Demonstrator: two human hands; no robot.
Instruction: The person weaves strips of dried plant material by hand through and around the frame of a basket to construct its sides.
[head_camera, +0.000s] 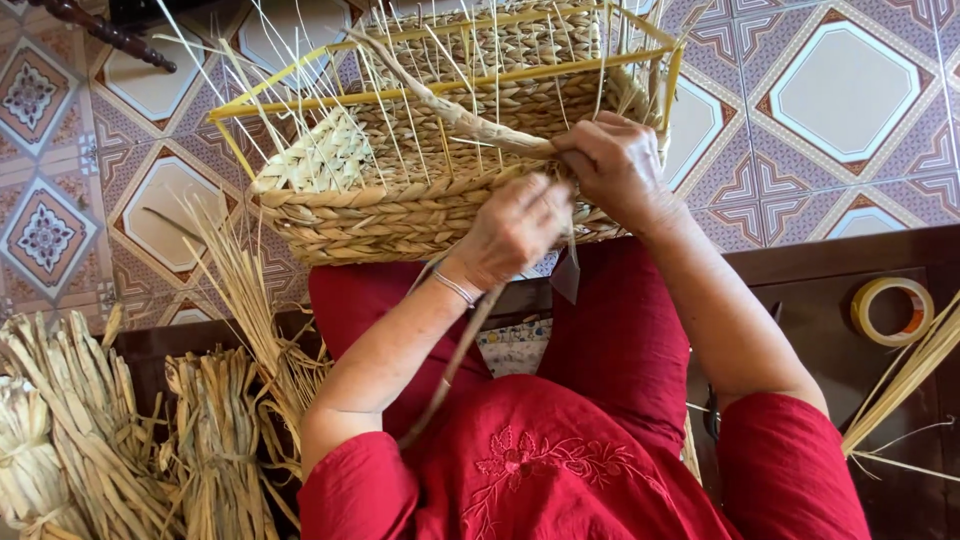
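A half-woven straw basket (400, 200) rests on my lap, built on a yellow wire frame (450, 85) with thin upright stakes. My left hand (515, 230) presses against the basket's near wall, fingers curled on the weave. My right hand (612, 165) pinches a twisted straw rope (440, 100) that runs across the basket's open top. Another dark strand (455, 365) hangs down from my hands across my red clothing.
Bundles of dried straw (120, 440) lie at the lower left, more straw (905, 375) at the right edge. A roll of tape (890, 310) sits on the dark wooden surface at right. Patterned floor tiles (840, 90) lie beyond.
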